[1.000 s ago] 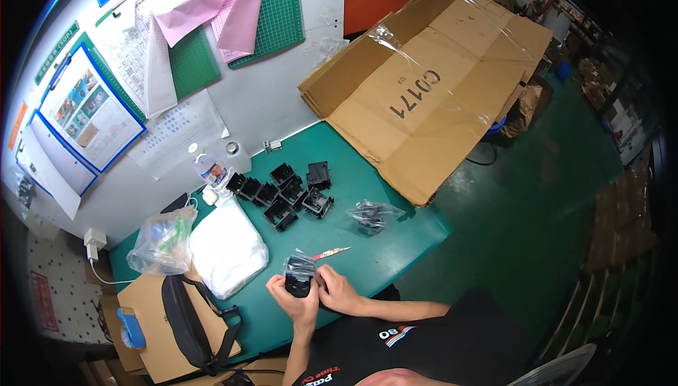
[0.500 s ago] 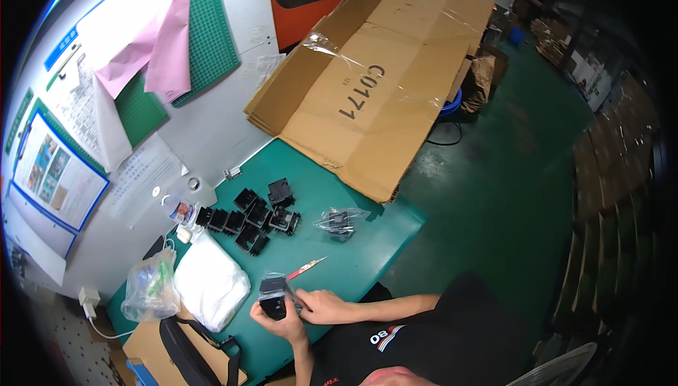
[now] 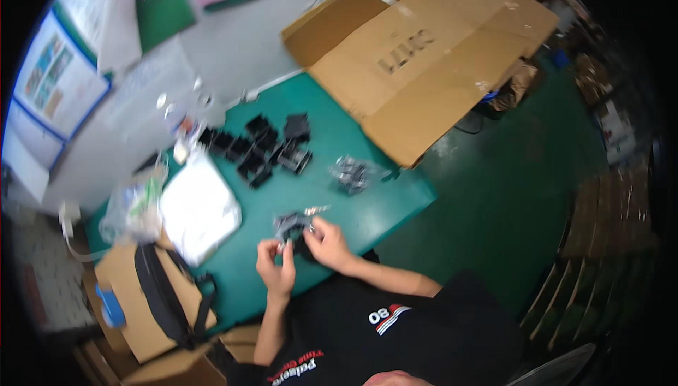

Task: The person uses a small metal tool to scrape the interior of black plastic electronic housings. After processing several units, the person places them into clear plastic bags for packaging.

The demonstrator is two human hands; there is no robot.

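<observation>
In front of me, above the near edge of the green table (image 3: 385, 220), a black plastic part (image 3: 291, 225) is held between both hands, and clear film seems to lie over it. My left hand (image 3: 277, 266) grips it from the near left side, thumb and fingers closed on its edge. At its right side my right hand (image 3: 328, 243) pinches with bent fingers; blur hides exactly what they grasp. Just beyond the part, a thin red-and-silver pointed tool (image 3: 318, 210) lies on the table. Farther off stands a cluster of black plastic housings (image 3: 258, 147). Right of it lies a clear-bagged black part (image 3: 354, 175).
A white bag (image 3: 200, 209) and a clear bag with green contents (image 3: 135, 206) sit at the left. Below them, a black strapped pouch (image 3: 161, 294) rests on cardboard. A large opened carton (image 3: 424, 68) covers the far right corner. The board wall (image 3: 233, 47) borders the far left.
The view has shifted, so the table sits higher in the picture. The black part has been turned in my hands, and my right hand has come up along its right side.
</observation>
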